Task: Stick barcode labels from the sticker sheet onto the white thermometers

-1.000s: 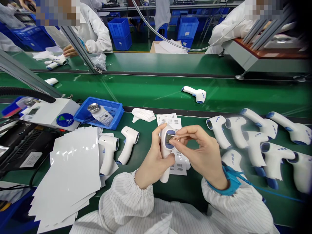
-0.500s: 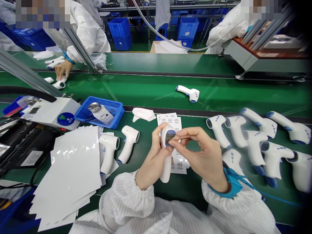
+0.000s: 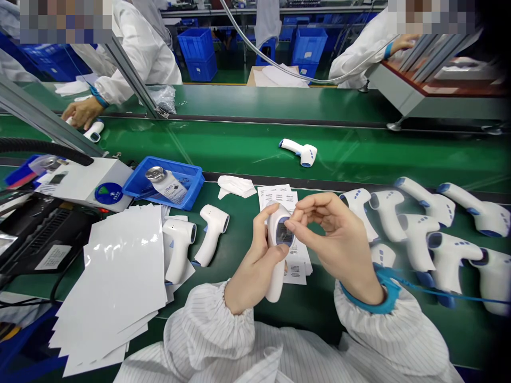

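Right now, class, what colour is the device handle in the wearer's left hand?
The handle is white, shown best in the head view.

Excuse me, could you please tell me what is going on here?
The person's left hand grips a white handheld device, while the right hand is at the edge of its small screen; whether it pinches anything is unclear. Similar devices lie on both sides of the hands, and another lies on the green belt. Across the bench, a co-worker's hand is at work too.
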`<state>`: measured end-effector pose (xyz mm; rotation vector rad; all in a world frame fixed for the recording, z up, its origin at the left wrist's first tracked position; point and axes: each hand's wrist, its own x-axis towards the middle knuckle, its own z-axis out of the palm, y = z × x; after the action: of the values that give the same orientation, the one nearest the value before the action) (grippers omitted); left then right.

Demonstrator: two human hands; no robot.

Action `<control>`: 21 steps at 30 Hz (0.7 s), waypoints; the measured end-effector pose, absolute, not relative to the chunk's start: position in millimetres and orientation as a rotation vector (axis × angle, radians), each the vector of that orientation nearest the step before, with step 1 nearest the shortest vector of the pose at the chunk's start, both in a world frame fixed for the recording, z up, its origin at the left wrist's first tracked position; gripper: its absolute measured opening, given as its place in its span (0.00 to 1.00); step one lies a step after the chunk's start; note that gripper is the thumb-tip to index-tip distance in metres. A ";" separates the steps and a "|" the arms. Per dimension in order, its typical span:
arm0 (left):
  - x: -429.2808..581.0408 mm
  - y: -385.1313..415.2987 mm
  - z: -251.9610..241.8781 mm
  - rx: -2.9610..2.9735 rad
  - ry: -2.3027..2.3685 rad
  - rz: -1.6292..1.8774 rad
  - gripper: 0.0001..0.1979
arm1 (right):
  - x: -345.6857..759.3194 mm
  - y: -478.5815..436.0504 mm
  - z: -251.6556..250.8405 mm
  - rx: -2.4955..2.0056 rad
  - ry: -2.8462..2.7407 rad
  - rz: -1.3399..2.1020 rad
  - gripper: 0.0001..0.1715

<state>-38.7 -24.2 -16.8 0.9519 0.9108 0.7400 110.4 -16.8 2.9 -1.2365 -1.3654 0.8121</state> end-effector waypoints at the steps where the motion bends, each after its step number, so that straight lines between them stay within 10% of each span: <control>1: -38.7 -24.1 -16.8 0.956 0.914 0.739 0.29 | 110.3 -16.6 3.0 -1.238 -1.367 0.810 0.13; 21: -36.6 -24.9 -18.6 1.094 0.930 0.804 0.29 | 107.6 -17.4 1.4 -1.269 -1.413 0.713 0.15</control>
<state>-36.6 -24.9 -18.6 1.0936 0.9300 0.8037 107.6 -17.4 1.4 -1.2689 -1.4134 0.7131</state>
